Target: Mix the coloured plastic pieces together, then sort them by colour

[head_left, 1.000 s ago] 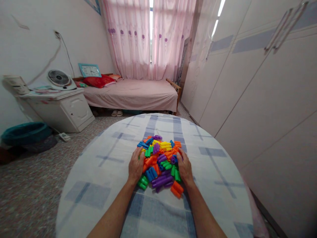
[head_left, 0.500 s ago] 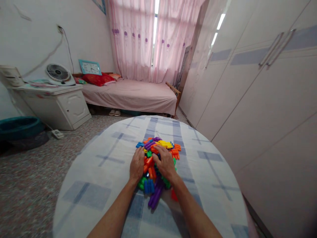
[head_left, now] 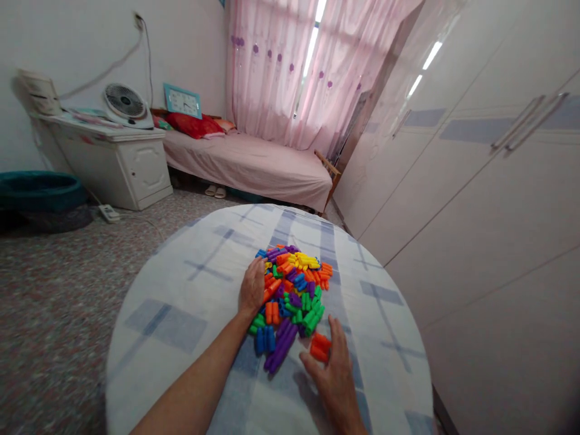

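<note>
On table (head_left: 190, 290) | left hand (head_left: 252, 290) on block pile (head_left: 292, 284) | right hand (head_left: 333, 374) at orange block (head_left: 321, 347)

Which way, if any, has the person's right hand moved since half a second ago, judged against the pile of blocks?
Yes. The right hand has come off the top of the block pile and drawn back toward the person, beside the orange block.

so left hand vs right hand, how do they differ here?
Left hand lies flat against the left edge of the block pile; right hand sits nearer the person, fingers spread, at a lone orange block apart from the pile. Both are open, palm down on the checked tablecloth.
</note>
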Motion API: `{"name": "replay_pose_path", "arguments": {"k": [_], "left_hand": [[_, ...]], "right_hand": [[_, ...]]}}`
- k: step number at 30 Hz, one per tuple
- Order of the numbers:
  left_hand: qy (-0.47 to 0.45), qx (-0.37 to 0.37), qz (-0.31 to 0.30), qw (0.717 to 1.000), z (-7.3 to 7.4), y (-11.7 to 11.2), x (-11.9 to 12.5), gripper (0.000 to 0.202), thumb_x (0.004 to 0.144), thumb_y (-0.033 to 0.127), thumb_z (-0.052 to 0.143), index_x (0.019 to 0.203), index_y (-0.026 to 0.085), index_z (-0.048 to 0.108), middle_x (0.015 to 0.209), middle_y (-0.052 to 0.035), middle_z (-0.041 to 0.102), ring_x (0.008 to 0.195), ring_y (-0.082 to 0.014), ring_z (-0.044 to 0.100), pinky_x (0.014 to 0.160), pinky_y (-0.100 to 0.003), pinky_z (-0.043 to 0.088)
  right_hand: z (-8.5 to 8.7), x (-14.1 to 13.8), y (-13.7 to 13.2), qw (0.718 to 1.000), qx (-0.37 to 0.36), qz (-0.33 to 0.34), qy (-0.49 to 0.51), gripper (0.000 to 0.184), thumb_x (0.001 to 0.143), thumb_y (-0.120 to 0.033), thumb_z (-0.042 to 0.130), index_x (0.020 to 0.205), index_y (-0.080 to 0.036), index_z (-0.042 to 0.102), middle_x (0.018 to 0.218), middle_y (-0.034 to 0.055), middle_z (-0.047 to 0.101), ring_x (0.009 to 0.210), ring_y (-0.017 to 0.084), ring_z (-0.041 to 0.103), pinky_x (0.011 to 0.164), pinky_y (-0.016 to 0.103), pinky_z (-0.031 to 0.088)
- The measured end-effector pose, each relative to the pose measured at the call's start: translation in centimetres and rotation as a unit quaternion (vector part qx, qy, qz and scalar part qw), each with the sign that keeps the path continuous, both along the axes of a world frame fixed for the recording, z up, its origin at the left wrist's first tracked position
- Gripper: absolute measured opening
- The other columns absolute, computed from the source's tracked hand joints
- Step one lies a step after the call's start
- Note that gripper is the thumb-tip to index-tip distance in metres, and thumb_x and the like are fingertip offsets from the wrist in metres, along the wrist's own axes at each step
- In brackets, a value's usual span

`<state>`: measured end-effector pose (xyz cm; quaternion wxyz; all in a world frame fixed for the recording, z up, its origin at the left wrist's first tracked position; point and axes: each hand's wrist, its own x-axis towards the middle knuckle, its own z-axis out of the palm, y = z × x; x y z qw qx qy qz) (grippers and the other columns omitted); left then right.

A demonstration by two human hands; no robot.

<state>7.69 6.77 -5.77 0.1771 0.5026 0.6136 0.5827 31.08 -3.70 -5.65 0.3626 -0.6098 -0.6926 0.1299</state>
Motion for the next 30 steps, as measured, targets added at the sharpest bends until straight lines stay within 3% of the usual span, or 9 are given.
{"name": "replay_pose_path", "arguments": {"k": [4,8,11,16,20,24,30], "left_hand": [[-0.022,0.012,-0.005,1.0,0.5,-0.2,0.3,0.047,0.095,0.036,0.022,0.113,0.015,0.06,0.127,-0.0129,0.057,0.126,-0.0215,0.045,0.112,-0.044,0.03],[-0.019,0.018,-0.011,1.0,0.3,-0.3,0.2,0.045,0.095,0.038,0.026,0.112,0.016,0.061,0.125,-0.0122,0.058,0.126,-0.0225,0.045,0.112,-0.045,0.029],[-0.055,0.02,-0.03,0.998,0.3,-0.4,-0.1,0.047,0.095,0.042,0.024,0.11,0.017,0.061,0.119,-0.0104,0.062,0.121,-0.0216,0.051,0.11,-0.043,0.031],[-0.152,0.005,-0.046,0.987,1.1,-0.7,-0.6,0.055,0.094,0.048,0.019,0.107,0.017,0.064,0.112,-0.0094,0.066,0.112,-0.0199,0.057,0.106,-0.039,0.037],[-0.16,0.011,-0.035,0.986,1.7,-0.8,-0.7,0.053,0.094,0.046,0.022,0.107,0.016,0.063,0.11,-0.0094,0.066,0.11,-0.0195,0.058,0.104,-0.038,0.039],[-0.14,0.021,-0.042,0.989,1.5,-0.7,-0.6,0.049,0.094,0.042,0.023,0.109,0.016,0.062,0.111,-0.0085,0.066,0.11,-0.0189,0.058,0.103,-0.038,0.039],[-0.1,0.041,-0.047,0.993,1.0,-0.4,-0.8,0.042,0.092,0.036,0.028,0.112,0.017,0.06,0.113,-0.0084,0.065,0.11,-0.0194,0.058,0.102,-0.039,0.041]], "right_hand": [[-1.7,-2.1,-2.4,0.997,0.025,0.032,-0.068,0.103,0.061,-0.045,0.073,0.147,-0.024,0.022,0.153,0.0152,0.021,0.137,0.039,0.026,0.104,0.057,0.03],[-1.1,-5.9,-1.3,0.987,0.082,0.06,-0.123,0.105,0.057,-0.043,0.075,0.146,-0.017,0.025,0.153,0.0199,0.014,0.137,0.044,0.021,0.1,0.059,0.032],[-0.4,-7.3,0.3,0.983,0.106,0.07,-0.135,0.099,0.059,-0.042,0.073,0.144,-0.017,0.029,0.153,0.02,0.013,0.136,0.045,0.022,0.097,0.06,0.035],[0.8,-7.3,3.0,0.978,0.127,0.084,-0.142,0.073,0.071,-0.043,0.067,0.137,-0.02,0.042,0.151,0.0159,0.023,0.137,0.039,0.022,0.099,0.057,0.035],[1.9,-7.4,6.0,0.976,0.143,0.108,-0.127,0.058,0.074,-0.043,0.066,0.126,-0.019,0.053,0.142,0.0144,0.038,0.134,0.033,0.028,0.104,0.053,0.033],[2.8,-8.1,9.5,0.977,0.152,0.13,-0.071,0.031,0.083,-0.038,0.057,0.107,-0.018,0.062,0.125,0.0122,0.053,0.121,0.025,0.043,0.104,0.046,0.035],[4.8,-8.7,13.6,0.982,0.157,0.102,-0.015,0.028,0.088,-0.035,0.049,0.104,-0.016,0.063,0.115,0.0122,0.058,0.113,0.024,0.049,0.101,0.047,0.037]]}}
